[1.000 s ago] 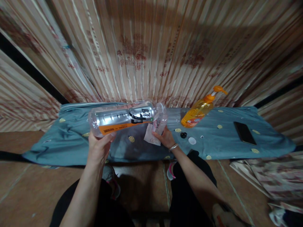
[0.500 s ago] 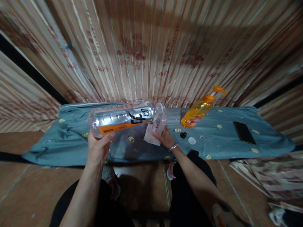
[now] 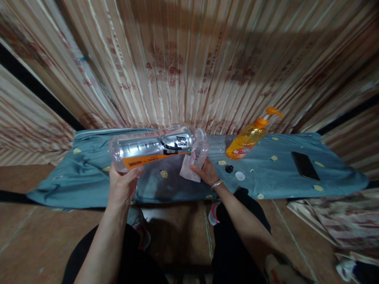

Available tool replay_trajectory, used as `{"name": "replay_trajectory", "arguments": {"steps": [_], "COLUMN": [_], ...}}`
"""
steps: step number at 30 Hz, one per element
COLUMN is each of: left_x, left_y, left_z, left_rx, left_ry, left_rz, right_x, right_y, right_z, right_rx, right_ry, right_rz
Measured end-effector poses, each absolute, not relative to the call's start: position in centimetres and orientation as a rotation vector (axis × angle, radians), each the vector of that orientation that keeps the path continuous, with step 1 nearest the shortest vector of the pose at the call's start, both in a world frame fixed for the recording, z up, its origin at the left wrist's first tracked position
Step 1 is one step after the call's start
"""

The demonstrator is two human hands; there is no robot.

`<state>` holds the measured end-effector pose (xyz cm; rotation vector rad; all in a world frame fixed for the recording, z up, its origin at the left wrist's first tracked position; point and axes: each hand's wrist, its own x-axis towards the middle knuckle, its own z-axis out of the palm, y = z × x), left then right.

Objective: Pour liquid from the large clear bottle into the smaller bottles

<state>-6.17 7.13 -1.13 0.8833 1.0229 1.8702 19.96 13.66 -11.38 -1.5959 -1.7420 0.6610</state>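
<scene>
My left hand is closed round the base of a large clear plastic bottle with a silver and orange label. The bottle lies nearly level in the air, its neck pointing right. That neck meets the mouth of a small clear bottle, which my right hand grips from the right side. Under the small bottle a white tissue rests on the cloth. Whether liquid passes between the two bottles I cannot tell. Near my right hand lie a black cap and a white round lid.
A pump bottle of orange liquid stands right of my hands. Farther right lies a dark phone. A blue-green cloth with pineapple prints covers the narrow surface. Behind it hangs a pleated curtain.
</scene>
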Motion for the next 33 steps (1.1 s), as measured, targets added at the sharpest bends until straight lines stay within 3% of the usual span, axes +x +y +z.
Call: {"name": "replay_trajectory", "arguments": {"steps": [33], "left_x": [-6.02], "left_y": [7.07], "left_z": [-1.01], "left_rx": [0.864], "left_ry": [1.008], "left_rz": [1.876], "right_x": [19.94], "right_y": [13.52], "right_z": [-11.12], "right_rx": [-1.647], "right_ry": [-1.768], "right_rz": [0.638]}}
